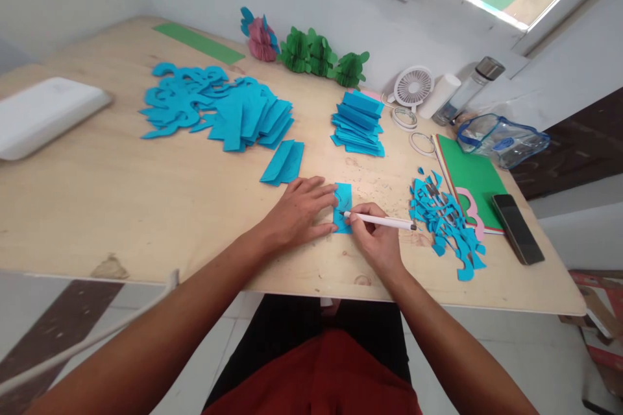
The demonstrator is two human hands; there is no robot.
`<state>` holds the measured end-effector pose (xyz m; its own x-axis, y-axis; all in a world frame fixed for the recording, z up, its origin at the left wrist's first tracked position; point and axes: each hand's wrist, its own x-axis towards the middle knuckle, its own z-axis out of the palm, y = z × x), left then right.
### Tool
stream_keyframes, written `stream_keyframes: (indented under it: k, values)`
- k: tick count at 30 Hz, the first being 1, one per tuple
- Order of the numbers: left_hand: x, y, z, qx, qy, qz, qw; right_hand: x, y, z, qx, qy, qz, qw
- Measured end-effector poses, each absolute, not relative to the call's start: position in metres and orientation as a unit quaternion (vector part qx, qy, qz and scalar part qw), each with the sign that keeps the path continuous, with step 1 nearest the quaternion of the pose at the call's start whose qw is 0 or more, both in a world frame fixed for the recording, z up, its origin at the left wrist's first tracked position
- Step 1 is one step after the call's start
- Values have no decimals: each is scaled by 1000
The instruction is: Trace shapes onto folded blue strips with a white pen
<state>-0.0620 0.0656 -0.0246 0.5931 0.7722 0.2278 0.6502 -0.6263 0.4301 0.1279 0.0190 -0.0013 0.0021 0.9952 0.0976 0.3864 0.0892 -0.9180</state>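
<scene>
A small rectangle of blue paper (344, 197) lies near the table's front edge with dark curved lines drawn on it. My left hand (304, 211) rests flat with fingers apart, its fingertips on the paper's left edge. In my right hand (378, 237) is a white pen (384, 220), its tip down on the blue paper. Two folded blue pieces (283, 162) lie just beyond my left hand. To the right of my right hand is a heap of blue paper scraps (445, 217).
Cut blue curls (182, 100), folded blue pieces (250, 113) and a blue stack (359, 123) lie farther back. Green paper ornaments (318, 55) stand by the wall. A small fan (413, 86), bottle (470, 91), green sheets (472, 175) and phone (517, 227) are at right.
</scene>
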Motion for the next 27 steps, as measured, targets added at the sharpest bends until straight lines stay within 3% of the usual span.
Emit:
stream_keyframes:
  k: [27]
  values:
    - [-62,65,-27,876,406,212,150,125,25,-7,-578,-657,320,362]
